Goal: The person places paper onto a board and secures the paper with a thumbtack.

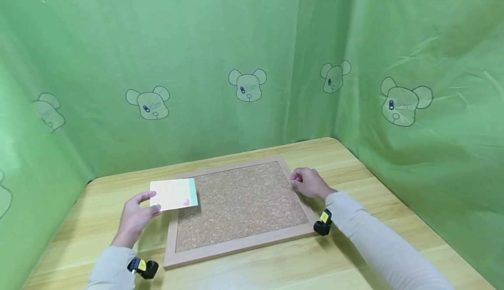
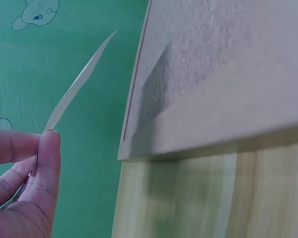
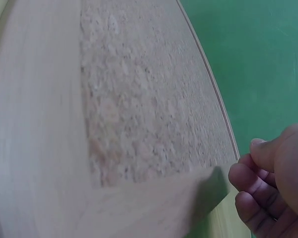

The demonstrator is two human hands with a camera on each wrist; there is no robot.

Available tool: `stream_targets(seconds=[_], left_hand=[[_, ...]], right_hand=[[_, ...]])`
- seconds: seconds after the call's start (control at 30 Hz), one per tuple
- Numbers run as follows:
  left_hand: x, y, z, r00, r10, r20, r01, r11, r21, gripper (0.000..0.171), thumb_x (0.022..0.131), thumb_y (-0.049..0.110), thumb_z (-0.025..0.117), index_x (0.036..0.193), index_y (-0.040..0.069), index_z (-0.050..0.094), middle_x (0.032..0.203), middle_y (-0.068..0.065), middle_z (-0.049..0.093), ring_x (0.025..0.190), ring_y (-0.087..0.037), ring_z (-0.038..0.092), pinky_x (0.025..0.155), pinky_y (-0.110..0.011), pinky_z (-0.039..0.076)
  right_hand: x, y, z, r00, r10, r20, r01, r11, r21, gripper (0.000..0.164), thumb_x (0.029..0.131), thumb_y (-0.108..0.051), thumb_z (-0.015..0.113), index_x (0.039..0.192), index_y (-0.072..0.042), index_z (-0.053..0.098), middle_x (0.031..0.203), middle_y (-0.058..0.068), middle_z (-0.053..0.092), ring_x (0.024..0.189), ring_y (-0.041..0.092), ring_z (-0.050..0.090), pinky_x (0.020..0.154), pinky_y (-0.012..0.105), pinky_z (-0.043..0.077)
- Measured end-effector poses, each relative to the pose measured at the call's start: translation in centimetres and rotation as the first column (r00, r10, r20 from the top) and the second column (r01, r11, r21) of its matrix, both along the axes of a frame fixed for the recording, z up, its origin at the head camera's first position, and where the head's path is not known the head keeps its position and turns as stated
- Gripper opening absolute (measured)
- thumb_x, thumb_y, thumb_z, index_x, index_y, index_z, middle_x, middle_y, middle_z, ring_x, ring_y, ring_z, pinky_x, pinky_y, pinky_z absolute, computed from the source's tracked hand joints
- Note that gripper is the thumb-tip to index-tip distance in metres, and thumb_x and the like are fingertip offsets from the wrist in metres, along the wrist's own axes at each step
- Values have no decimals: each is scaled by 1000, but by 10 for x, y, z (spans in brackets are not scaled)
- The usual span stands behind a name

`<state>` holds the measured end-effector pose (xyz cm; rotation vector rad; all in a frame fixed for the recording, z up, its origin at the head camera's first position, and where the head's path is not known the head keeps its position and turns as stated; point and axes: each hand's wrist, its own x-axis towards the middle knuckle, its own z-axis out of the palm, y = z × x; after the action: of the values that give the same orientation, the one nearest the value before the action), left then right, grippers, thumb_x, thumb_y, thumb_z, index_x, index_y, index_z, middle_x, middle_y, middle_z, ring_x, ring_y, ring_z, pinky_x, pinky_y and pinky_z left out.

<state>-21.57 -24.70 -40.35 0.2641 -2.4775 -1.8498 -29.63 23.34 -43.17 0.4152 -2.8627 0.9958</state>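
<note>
A cream note card (image 1: pixel 170 194) with a teal strip along one end and a small pink figure is pinched by its left end between thumb and fingers of my left hand (image 1: pixel 135 215). It is held up over the left side of a wood-framed cork board (image 1: pixel 244 202), and its shadow falls on the board. In the left wrist view the card (image 2: pixel 79 82) shows nearly edge-on and slightly bent. At the board's right frame edge is my right hand (image 1: pixel 309 183), fingers curled and thumb tip against the index finger. Nothing shows between those fingertips (image 3: pixel 258 144).
The board lies on a light wood-grain table (image 1: pixel 338 163). Green curtains (image 1: pixel 197 40) with bear-head prints hang behind the table and along both sides. Each wrist carries a small black camera (image 1: pixel 323 223).
</note>
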Motion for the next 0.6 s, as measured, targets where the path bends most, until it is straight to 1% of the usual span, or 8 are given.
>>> stream_targets(seconds=[0.07, 0.2, 0.4, 0.6], left_hand=[[-1, 3, 0, 1000, 3, -3, -3, 1000, 16, 56, 86, -11, 59, 139, -10, 39, 146, -30, 31, 80, -16, 68, 76, -23, 56], [-4, 10, 0, 1000, 1, -11, -1, 999, 47, 56, 86, -12, 58, 139, -10, 39, 146, -29, 31, 79, -12, 67, 77, -23, 56], [-9, 21, -1, 1000, 3, -18, -1, 998, 66, 55, 86, -11, 59, 138, -9, 41, 144, -28, 32, 79, -15, 67, 77, -23, 56], [-14, 33, -3, 1000, -6, -30, 8, 998, 59, 53, 85, -11, 60, 136, -8, 45, 142, -27, 36, 81, -18, 68, 76, -23, 56]], right_hand=[[0, -2, 1, 1000, 9, -3, -9, 1000, -2, 5, 90, -5, 64, 85, -5, 64, 75, 5, 61, 67, 16, 55, 64, 31, 50], [-1, -4, 2, 1000, 2, 11, -2, 1000, -15, 4, 90, -5, 65, 87, -3, 64, 76, 6, 61, 68, 16, 55, 64, 30, 50], [-2, -10, 5, 1000, 9, 6, -9, 999, -38, 4, 91, -4, 63, 88, 0, 64, 75, 6, 61, 65, 17, 55, 60, 30, 51], [-3, -19, 5, 1000, 23, 0, -23, 998, -57, 5, 90, -3, 64, 89, 2, 64, 75, 6, 61, 66, 16, 55, 62, 29, 52]])
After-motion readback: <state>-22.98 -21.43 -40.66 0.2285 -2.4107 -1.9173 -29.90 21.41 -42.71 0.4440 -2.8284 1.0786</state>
